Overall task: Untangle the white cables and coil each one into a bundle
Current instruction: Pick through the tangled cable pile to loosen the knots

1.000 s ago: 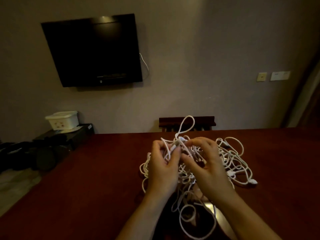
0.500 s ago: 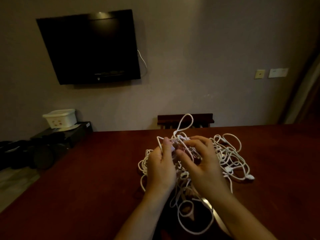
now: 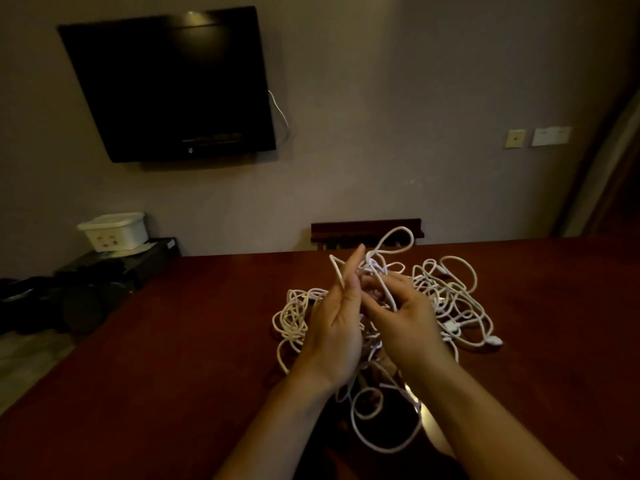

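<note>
A tangled heap of white cables (image 3: 446, 299) lies on the dark red table (image 3: 173, 341), spreading left, right and toward me. My left hand (image 3: 337, 327) is raised over the heap, fingers stretched upward, with a strand running along them between thumb and fingers. My right hand (image 3: 405, 320) is beside it, fingers curled around a strand that rises into a tall loop (image 3: 394, 240) above the pile. A white plug (image 3: 493, 340) sticks out at the heap's right edge. A big loop (image 3: 384, 424) hangs near my wrists.
A dark chair back (image 3: 367, 230) stands behind the table's far edge. On the wall hangs a black television (image 3: 169, 84). A white box (image 3: 112, 230) sits on a low black stand at the left, with dark bags on the floor beside it.
My left hand has straightened its fingers upward, lifting a strand, while my right hand stays pinched on the cable near the tall loop. The view has tilted slightly.
</note>
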Demonstrator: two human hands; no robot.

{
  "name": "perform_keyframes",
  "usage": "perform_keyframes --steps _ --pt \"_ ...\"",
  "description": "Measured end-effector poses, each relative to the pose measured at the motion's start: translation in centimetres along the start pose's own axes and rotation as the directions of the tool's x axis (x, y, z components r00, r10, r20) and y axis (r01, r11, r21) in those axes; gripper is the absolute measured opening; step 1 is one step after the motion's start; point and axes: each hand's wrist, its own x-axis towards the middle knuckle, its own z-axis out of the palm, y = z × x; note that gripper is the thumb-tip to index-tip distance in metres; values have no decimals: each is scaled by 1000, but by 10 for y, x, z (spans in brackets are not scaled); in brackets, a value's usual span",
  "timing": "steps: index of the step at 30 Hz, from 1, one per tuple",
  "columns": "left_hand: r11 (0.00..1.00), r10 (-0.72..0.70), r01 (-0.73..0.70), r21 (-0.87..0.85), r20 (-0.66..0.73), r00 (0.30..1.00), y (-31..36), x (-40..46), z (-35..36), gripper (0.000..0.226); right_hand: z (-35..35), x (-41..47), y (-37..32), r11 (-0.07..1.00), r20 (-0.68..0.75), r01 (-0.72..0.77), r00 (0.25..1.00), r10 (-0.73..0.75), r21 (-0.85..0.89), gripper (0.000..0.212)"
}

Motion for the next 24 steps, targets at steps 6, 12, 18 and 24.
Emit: perform_keyframes --steps 6,12,18,24 --pt "974 -158 106 -199 -268 950 -4 8 -6 17 -12 5 -7 977 -106 -105 986 126 186 16" --pt "926 -266 196 -322 -187 946 -8 16 -11 77 -20 2 -13 992 -96 -57 993 68 115 18" --pt "763 -279 190 -618 -49 959 -2 20 -20 29 -20 1 -13 996 12 -33 999 32 83 21" --pt "989 -127 143 41 -266 955 -20 20 -21 38 -18 2 -11 998 -15 -2 1000 3 67 20"
